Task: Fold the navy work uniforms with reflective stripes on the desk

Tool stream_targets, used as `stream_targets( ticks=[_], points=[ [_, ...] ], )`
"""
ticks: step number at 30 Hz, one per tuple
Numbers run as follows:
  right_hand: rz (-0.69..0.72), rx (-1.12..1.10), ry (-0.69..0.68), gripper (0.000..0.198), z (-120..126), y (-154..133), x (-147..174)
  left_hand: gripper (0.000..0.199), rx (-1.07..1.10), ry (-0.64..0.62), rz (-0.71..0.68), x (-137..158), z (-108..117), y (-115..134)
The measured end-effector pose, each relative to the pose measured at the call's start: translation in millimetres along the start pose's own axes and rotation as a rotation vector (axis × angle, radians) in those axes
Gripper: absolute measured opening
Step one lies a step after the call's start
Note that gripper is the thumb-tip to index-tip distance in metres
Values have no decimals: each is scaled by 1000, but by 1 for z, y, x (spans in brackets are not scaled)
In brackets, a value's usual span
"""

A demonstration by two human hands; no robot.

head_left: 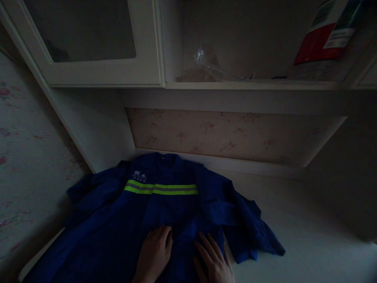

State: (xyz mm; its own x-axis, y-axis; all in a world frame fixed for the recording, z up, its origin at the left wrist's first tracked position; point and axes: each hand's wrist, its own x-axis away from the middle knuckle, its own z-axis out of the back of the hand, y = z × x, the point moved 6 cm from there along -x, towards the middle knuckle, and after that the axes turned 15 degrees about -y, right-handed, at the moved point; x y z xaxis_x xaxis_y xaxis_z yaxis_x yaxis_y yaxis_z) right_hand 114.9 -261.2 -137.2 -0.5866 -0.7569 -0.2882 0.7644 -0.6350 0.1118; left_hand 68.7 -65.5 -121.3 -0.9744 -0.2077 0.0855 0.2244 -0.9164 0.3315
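Smoothing step, looks like: blue work jacket (165,212) is pressed flat on the counter (309,243) under left hand (154,253) and right hand (213,259), both spread wide, nothing gripped. A sleeve fold probably gets called for next.

place: home | floral wallpaper (229,135) | white built-in cabinet (97,74) | desk (309,236)
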Motion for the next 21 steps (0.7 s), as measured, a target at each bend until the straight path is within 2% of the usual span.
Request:
stream_targets(
  ticks=[8,14,21],
  points=[
    [-13,-108,-45,37,-12,3,1,28,-10,11,9,2,3,1],
    [-3,-264,-129,47,-26,10,5,27,-24,16,16,2,3,1],
    [21,-256,-177,45,-34,10,5,28,-17,31,3,2,4,3]
  ],
)
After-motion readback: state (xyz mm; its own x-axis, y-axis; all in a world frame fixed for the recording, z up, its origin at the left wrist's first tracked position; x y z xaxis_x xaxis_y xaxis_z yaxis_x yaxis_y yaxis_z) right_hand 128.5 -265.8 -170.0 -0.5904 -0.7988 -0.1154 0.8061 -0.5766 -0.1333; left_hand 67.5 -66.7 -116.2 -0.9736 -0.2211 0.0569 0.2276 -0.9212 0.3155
